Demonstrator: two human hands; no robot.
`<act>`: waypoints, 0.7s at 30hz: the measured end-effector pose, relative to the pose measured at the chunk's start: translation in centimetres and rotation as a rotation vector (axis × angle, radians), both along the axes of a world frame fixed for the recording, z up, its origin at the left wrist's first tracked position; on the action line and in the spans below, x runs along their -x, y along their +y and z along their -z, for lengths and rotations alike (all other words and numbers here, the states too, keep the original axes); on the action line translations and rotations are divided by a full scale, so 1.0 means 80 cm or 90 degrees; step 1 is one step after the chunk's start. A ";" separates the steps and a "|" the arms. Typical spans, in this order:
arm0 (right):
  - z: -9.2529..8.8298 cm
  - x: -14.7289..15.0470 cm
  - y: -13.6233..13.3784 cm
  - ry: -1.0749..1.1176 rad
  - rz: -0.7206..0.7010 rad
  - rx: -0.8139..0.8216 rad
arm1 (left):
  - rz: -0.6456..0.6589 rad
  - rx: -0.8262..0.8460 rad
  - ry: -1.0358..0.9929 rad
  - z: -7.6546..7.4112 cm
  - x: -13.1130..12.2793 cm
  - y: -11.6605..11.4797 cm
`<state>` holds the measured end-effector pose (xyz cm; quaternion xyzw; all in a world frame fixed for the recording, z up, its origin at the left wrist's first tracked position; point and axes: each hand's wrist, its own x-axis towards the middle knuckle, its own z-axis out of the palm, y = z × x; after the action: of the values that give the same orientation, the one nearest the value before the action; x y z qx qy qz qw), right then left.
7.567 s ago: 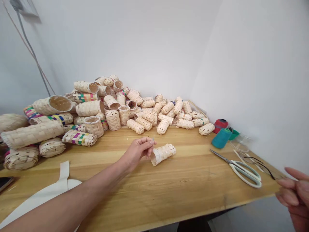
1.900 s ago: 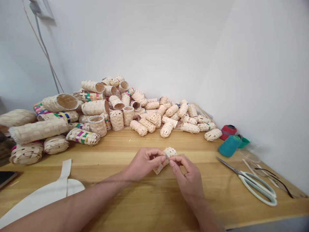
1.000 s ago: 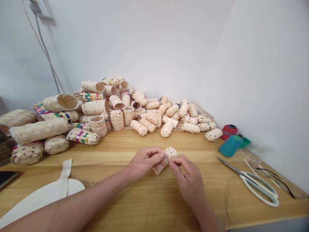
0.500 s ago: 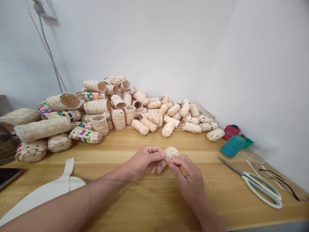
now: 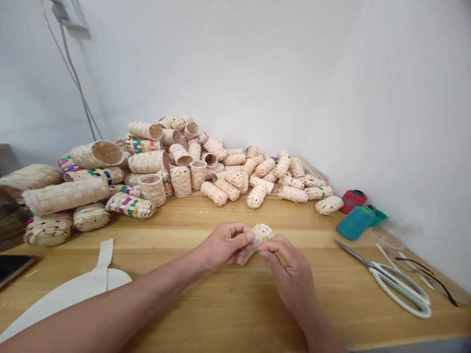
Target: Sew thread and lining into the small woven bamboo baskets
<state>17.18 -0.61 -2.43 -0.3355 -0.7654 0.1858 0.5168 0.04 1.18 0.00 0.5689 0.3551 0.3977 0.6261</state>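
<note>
A small woven bamboo-strip basket, pale and open-weave, lies tilted on its side between my hands, above the wooden table. My left hand grips its near end, and my right hand pinches it from the right. My fingers hide most of the lower part. Any fine tool between my fingertips is too small to tell.
A large heap of woven bamboo tubes and baskets, some with coloured bands, stands at the back. To the right lie scissors, a teal thread cone and a red spool. A white cloth piece and a phone lie left.
Over the last second both hands have stayed on the basket, with only slight shifts of the fingers. The view has drifted a little, so the heap sits slightly further right.
</note>
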 end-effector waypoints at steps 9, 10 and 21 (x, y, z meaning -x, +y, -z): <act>0.000 0.000 0.002 0.023 0.033 0.075 | -0.043 -0.019 0.012 -0.009 -0.003 -0.004; -0.001 0.000 0.002 0.021 0.035 0.080 | -0.043 -0.017 0.013 -0.008 -0.003 -0.004; 0.000 0.002 0.000 0.035 0.006 0.143 | -0.055 -0.009 0.023 -0.004 -0.004 -0.002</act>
<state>17.02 -0.57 -2.41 -0.3893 -0.7240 0.2770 0.4976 0.35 1.04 0.36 0.5649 0.3876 0.4164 0.5978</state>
